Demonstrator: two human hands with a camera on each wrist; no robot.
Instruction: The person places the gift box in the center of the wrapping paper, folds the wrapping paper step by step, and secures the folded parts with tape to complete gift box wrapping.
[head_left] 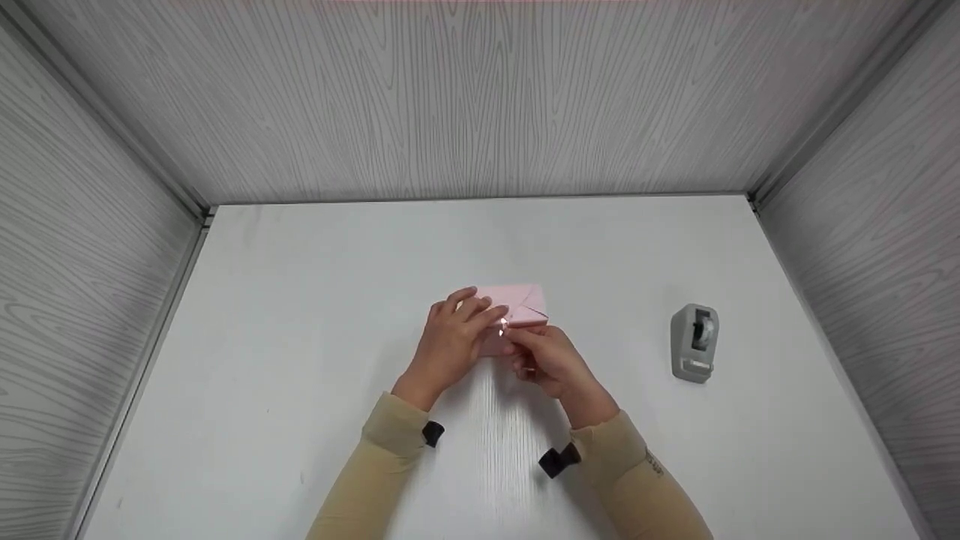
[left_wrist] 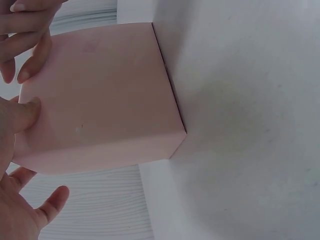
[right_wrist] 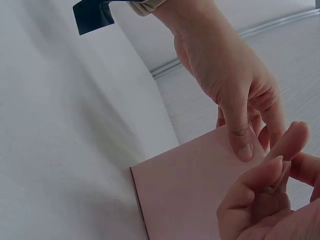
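A pink paper-wrapped box (head_left: pixel 510 295) stands mid-table, with triangular folds at the right of its upper face. My left hand (head_left: pixel 452 335) grips it from the left, fingers spread over the top. In the left wrist view the left thumb (left_wrist: pixel 27 114) presses the box's plain near face (left_wrist: pixel 102 95). At the box's near upper edge, my right hand (head_left: pixel 553 361) pinches a small glinting piece of clear tape (head_left: pixel 502 324) between thumb and index finger. In the right wrist view the right hand (right_wrist: pixel 272 212) has its fingertips close together beside the box; the tape barely shows there.
A grey tape dispenser (head_left: pixel 692 343) with a roll in it stands on the white table (head_left: pixel 300 300) to the right. Grey wood-grain panels (head_left: pixel 465 97) enclose the table at the back and both sides.
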